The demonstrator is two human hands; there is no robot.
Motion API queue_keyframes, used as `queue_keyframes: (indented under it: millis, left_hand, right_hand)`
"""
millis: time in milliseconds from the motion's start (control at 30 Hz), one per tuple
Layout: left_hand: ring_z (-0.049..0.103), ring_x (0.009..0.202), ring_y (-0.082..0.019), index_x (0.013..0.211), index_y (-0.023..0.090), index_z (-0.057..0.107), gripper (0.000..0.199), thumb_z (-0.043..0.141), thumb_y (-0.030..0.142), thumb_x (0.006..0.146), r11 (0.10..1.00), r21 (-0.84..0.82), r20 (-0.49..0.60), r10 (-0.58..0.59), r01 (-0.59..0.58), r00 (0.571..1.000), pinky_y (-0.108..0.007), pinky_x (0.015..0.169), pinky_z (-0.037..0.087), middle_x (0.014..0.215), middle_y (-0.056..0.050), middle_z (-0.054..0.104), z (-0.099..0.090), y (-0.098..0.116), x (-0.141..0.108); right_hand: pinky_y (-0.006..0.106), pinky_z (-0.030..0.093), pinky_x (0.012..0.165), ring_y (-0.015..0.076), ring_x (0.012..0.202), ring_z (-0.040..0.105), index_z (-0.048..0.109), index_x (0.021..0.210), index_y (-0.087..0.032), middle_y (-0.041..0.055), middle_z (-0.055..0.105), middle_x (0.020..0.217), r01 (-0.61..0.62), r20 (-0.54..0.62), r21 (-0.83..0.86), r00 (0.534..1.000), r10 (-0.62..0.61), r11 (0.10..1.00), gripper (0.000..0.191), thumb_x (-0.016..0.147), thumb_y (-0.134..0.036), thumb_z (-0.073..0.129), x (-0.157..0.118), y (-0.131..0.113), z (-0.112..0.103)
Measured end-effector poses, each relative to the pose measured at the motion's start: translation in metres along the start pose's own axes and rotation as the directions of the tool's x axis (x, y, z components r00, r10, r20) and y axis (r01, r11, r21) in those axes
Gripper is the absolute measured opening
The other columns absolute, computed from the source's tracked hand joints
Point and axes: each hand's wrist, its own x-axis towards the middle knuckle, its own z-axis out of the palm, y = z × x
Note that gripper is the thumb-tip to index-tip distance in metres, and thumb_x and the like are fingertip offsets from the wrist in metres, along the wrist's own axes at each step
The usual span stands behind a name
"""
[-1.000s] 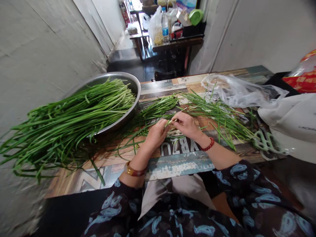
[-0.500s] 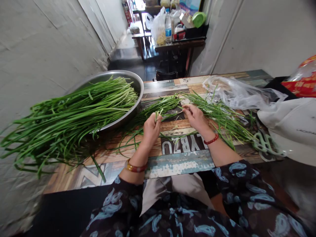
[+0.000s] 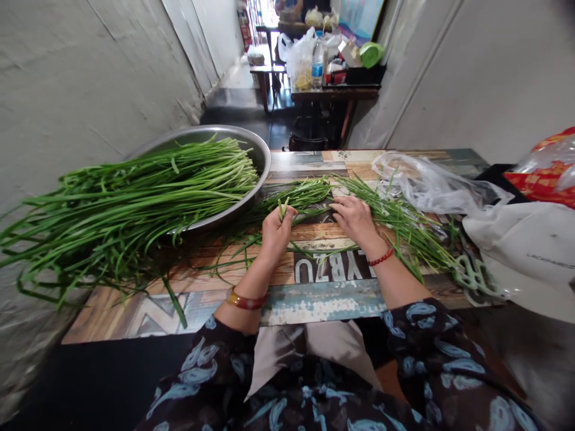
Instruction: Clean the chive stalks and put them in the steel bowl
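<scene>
My left hand (image 3: 276, 231) is closed around a few green stalks, their pale cut ends poking up above the thumb. To its right, my right hand (image 3: 354, 220) hovers low with fingers apart, and no stalk shows between them. A small pile of green stalks (image 3: 309, 191) lies just beyond both hands. Another loose heap of stalks (image 3: 408, 224) spreads beside my right hand. On the left, a large metal bowl (image 3: 266, 170) bears a thick bunch of long green stalks (image 3: 179, 185) whose leaves hang over its rim.
The patterned wooden table (image 3: 323, 308) carries a clear plastic bag (image 3: 431, 179), green-handled scissors (image 3: 478, 275) and a white cap (image 3: 525, 245) at the right. A red and clear package (image 3: 548, 173) lies behind the cap. Farther off, a second table (image 3: 336, 94) holds a bottle (image 3: 317, 63) and bags.
My right hand has spread its fingers and no longer pinches the thin stalk. The left hand keeps its hold on the stalks. The camera view has shifted slightly.
</scene>
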Motion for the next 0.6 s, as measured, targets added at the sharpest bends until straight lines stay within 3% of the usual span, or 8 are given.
queue_keyframes:
  millis: [133,233,367,500,600]
  left_hand:
    - [0.052,0.067,-0.013,0.078,0.016,0.065,0.035,0.048,0.043,0.093,1.000,-0.001,0.006,-0.013,0.013,1.000,-0.023,0.067,0.040,0.065,0.001,0.056,0.000,0.001,-0.002]
    - [0.056,0.070,-0.013,0.079,0.016,0.066,0.037,0.048,0.044,0.094,1.000,-0.023,0.011,-0.006,0.006,1.000,-0.023,0.069,0.042,0.070,0.000,0.062,0.000,0.002,-0.002]
    - [0.064,0.079,-0.016,0.085,0.015,0.071,0.032,0.052,0.039,0.092,0.998,-0.043,0.024,0.036,-0.035,0.999,-0.026,0.077,0.047,0.081,-0.004,0.071,0.001,0.002,-0.003]
    - [0.068,0.086,-0.019,0.096,0.015,0.074,0.023,0.060,0.030,0.087,0.996,-0.068,0.055,0.069,-0.066,0.996,-0.028,0.082,0.049,0.092,-0.006,0.075,0.005,0.003,-0.005]
    - [0.068,0.084,-0.018,0.100,0.016,0.075,0.022,0.063,0.025,0.085,0.995,-0.059,0.080,0.091,-0.087,0.993,-0.028,0.080,0.049,0.092,-0.005,0.076,0.007,0.002,-0.007]
  right_hand:
    - [0.047,0.037,0.100,0.0275,0.112,0.057,0.073,0.089,-0.024,0.0062,0.072,0.111,0.023,-0.013,0.063,1.000,-0.022,0.998,0.013,0.091,-0.030,0.061,0.000,-0.004,-0.003]
    - [0.042,0.043,0.092,0.0245,0.099,0.062,0.071,0.090,-0.023,0.0065,0.073,0.099,0.008,-0.072,0.247,0.997,0.010,0.969,0.016,0.092,-0.032,0.058,0.000,-0.005,-0.003]
    - [0.035,0.049,0.084,0.0216,0.089,0.066,0.070,0.086,-0.021,0.0064,0.073,0.089,0.001,-0.173,0.514,0.979,0.103,0.858,0.016,0.090,-0.030,0.057,0.003,-0.010,0.000]
    - [0.034,0.051,0.081,0.0208,0.085,0.067,0.071,0.085,-0.020,0.0058,0.074,0.089,-0.055,-0.125,0.616,0.978,0.166,0.786,0.017,0.086,-0.034,0.060,0.002,-0.020,-0.003]
    - [0.033,0.051,0.081,0.0202,0.085,0.068,0.072,0.087,-0.020,0.0057,0.075,0.089,-0.039,-0.082,0.655,0.989,0.122,0.755,0.020,0.087,-0.036,0.060,0.000,-0.027,-0.007]
